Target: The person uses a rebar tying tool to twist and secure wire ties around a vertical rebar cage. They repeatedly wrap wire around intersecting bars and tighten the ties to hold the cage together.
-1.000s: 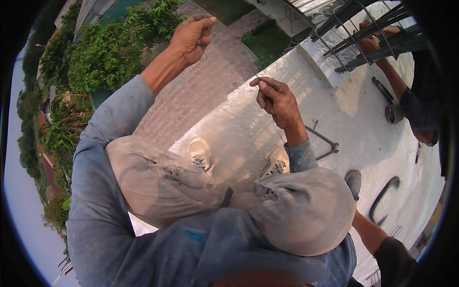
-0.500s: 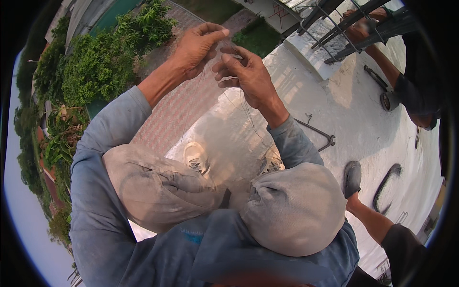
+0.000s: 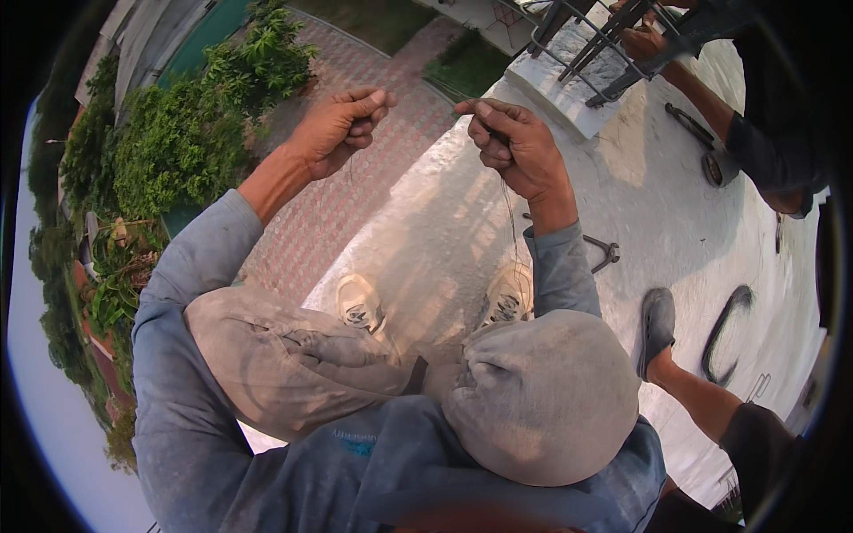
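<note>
Out over the edge of the pale concrete slab, both of my hands are raised and apart. My left hand [image 3: 342, 129] is closed in a pinch, thumb against fingers, with a thin strand hanging below it. My right hand [image 3: 517, 142] is closed too, its thumb and forefinger pinching thin dark wire [image 3: 511, 209] whose ends dangle beside my wrist. Fine strands also show near its fingertips. On the slab beyond my right forearm lie metal pincers [image 3: 604, 254], partly hidden by my sleeve.
A rebar cage [image 3: 604, 58] rises from a concrete block at the upper right, where another person's hand [image 3: 641, 43] is. Another grey clog [image 3: 656, 324] and a bundle of dark wire [image 3: 724, 333] are on the slab [image 3: 426, 231]. Beyond its edge, brick paving [image 3: 320, 231] lies far below.
My hands have drawn apart, the left moving left and down, the right moving right. Before, they were close together with wire strands between and below them.
</note>
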{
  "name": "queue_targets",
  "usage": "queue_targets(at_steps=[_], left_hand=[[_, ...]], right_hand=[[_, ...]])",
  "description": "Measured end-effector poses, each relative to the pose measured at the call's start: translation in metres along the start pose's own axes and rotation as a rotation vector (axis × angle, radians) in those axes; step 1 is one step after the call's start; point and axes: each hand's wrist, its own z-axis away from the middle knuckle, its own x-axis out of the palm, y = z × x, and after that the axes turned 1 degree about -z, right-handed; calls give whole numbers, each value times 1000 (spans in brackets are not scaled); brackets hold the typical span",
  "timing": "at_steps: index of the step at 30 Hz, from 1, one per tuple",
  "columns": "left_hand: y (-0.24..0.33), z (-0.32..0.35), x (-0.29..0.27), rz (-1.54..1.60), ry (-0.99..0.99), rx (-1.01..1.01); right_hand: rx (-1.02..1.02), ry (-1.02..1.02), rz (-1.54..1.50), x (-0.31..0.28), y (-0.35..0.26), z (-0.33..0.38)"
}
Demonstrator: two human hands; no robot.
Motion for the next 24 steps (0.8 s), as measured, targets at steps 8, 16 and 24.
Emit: queue_targets(at_steps=[8, 16, 24], left_hand=[[-6, 10, 22, -623, -368, -139], [-48, 6, 31, -462, -284, 15], [3, -8, -26, -155, 176, 263]], right_hand=[[-315, 209, -111, -5, 27, -11], [-320, 243, 516, -28, 1, 9], [20, 2, 569, -82, 12, 57]])
